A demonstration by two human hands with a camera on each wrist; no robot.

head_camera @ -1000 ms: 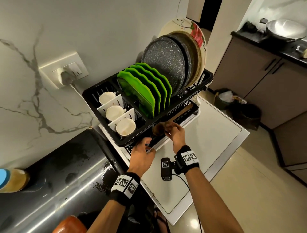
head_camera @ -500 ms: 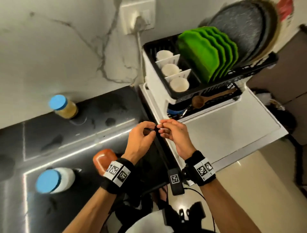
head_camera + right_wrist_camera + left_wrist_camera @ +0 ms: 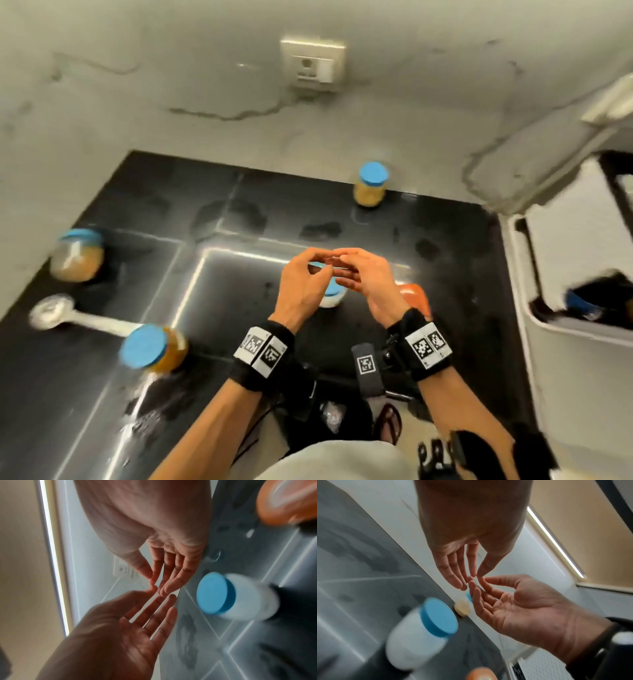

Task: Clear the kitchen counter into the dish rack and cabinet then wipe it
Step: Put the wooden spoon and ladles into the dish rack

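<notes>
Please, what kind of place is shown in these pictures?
Most likely a home kitchen: a black stone counter against a marble-look wall with a power socket, several blue-lidded jars of food and a metal ladle lying on it.

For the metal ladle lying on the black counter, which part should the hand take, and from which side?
Take the ladle by its long handle, coming from above. It lies flat, bowl toward the left, and the handle's far end runs under the blue-lidded jar, so grip mid-handle, left of that jar. Both hands hold nothing now.

Both hands were raised together, empty: the left hand (image 3: 301, 286) and right hand (image 3: 368, 282) faced each other, fingers relaxed and nearly straight, fingertips (image 3: 471, 578) just touching.
</notes>
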